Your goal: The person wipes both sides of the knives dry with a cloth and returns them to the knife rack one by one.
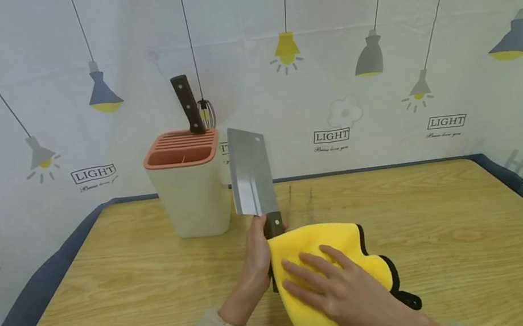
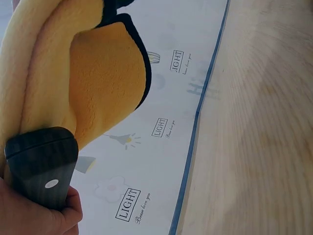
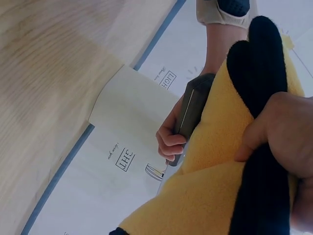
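Note:
My left hand point(image 1: 255, 259) grips the dark riveted handle point(image 1: 274, 223) of a cleaver, whose broad steel blade point(image 1: 251, 170) points up and away from me. My right hand point(image 1: 337, 291) holds a yellow cloth point(image 1: 317, 234) with black edging, its fingers spread over the top against the lower handle. The right wrist view has the right thumb on the cloth's other side, pinching a fold. In the left wrist view, the handle's butt end point(image 2: 44, 166) lies against the cloth point(image 2: 107, 73). Most of the left fingers are hidden behind the handle in the head view.
A white knife holder point(image 1: 195, 203) with an orange slotted top stands at the back left of the wooden table point(image 1: 431, 215). One dark-handled knife point(image 1: 187, 103) stands in its slots. A white printed sheet point(image 1: 246, 73) hangs behind and at both sides.

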`<action>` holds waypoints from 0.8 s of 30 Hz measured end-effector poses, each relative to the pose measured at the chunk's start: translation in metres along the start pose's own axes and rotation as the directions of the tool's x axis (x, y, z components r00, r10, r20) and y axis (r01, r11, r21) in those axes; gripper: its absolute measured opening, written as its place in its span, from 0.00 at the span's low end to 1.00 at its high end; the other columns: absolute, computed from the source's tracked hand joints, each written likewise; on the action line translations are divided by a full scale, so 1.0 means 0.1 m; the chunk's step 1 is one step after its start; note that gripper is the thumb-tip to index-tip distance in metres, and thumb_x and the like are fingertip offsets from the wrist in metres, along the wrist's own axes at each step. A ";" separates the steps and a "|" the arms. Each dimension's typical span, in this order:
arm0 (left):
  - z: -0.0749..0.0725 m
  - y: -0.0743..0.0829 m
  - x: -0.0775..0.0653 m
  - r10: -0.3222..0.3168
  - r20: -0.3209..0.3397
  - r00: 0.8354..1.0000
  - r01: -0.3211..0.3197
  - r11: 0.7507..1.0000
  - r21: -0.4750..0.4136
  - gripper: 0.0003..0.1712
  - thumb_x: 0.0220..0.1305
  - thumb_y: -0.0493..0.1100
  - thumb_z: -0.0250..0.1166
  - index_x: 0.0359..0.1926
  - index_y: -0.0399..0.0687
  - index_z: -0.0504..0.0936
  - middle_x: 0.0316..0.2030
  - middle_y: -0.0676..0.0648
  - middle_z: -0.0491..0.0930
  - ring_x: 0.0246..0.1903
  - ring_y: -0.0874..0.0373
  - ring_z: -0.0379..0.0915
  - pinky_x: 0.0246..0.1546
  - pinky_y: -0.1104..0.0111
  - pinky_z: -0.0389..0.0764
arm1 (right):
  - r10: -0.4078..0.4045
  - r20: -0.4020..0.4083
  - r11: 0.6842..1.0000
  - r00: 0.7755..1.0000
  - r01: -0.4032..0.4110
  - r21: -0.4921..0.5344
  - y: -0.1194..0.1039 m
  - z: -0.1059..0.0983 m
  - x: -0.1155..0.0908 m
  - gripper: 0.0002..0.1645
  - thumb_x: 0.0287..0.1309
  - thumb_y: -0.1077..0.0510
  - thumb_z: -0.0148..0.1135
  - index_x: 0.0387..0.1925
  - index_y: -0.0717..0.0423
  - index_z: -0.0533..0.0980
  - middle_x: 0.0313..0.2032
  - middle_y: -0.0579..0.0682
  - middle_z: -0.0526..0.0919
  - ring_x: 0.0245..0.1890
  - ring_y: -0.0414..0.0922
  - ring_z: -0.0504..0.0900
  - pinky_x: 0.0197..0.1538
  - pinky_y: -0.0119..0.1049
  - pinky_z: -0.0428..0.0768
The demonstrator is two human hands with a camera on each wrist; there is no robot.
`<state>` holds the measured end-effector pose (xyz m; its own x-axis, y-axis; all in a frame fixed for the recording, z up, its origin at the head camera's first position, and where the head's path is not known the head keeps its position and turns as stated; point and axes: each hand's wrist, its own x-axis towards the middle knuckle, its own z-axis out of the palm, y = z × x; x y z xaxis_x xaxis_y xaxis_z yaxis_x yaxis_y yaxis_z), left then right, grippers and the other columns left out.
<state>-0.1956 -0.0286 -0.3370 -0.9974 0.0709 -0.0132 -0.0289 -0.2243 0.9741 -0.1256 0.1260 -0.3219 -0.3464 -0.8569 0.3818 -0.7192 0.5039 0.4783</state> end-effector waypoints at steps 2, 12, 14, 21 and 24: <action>0.00 0.00 0.00 0.006 -0.005 1.000 -0.006 1.000 -0.009 0.23 0.67 0.48 0.33 0.52 0.35 0.60 0.34 0.45 0.69 0.26 0.63 0.68 0.28 0.74 0.72 | -0.018 0.002 1.000 1.000 0.018 -0.009 -0.01 -0.01 -0.02 0.36 0.30 0.60 0.74 0.49 0.47 0.75 0.54 0.50 0.72 0.49 0.49 0.74 0.50 0.46 0.72; 0.01 0.01 0.01 -0.009 0.011 1.000 0.009 0.999 -0.047 0.22 0.66 0.48 0.32 0.50 0.36 0.60 0.33 0.45 0.69 0.26 0.63 0.69 0.27 0.74 0.74 | -0.042 -0.036 0.999 0.998 0.043 0.008 -0.03 -0.03 -0.06 0.20 0.54 0.61 0.54 0.51 0.50 0.74 0.55 0.52 0.71 0.50 0.49 0.74 0.49 0.48 0.72; 0.01 0.02 0.01 -0.008 0.014 1.000 0.009 0.999 -0.050 0.22 0.67 0.48 0.31 0.50 0.36 0.60 0.33 0.45 0.69 0.26 0.63 0.69 0.27 0.74 0.74 | -0.034 -0.030 0.999 0.999 0.034 0.009 -0.03 -0.03 -0.05 0.29 0.40 0.60 0.66 0.51 0.50 0.74 0.55 0.51 0.71 0.50 0.49 0.74 0.50 0.47 0.72; 0.01 0.03 0.00 -0.021 0.014 1.000 0.021 0.999 -0.043 0.23 0.66 0.49 0.32 0.49 0.36 0.62 0.34 0.45 0.70 0.25 0.63 0.69 0.26 0.75 0.74 | 0.004 -0.014 1.000 1.000 -0.004 0.026 -0.01 -0.03 -0.04 0.36 0.31 0.62 0.72 0.50 0.48 0.74 0.55 0.49 0.72 0.51 0.48 0.73 0.51 0.47 0.70; 0.00 0.04 0.00 -0.019 0.019 1.000 0.019 0.999 -0.036 0.23 0.66 0.50 0.32 0.49 0.36 0.62 0.34 0.46 0.70 0.25 0.64 0.68 0.26 0.75 0.74 | 0.013 -0.006 0.999 1.000 -0.013 0.036 0.01 -0.02 -0.03 0.35 0.31 0.62 0.72 0.50 0.47 0.74 0.54 0.48 0.72 0.51 0.47 0.73 0.51 0.47 0.70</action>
<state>-0.1953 -0.0291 -0.3332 -0.9952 0.0936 -0.0271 -0.0505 -0.2580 0.9648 -0.1240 0.1290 -0.3207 -0.3518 -0.8496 0.3930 -0.7359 0.5105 0.4449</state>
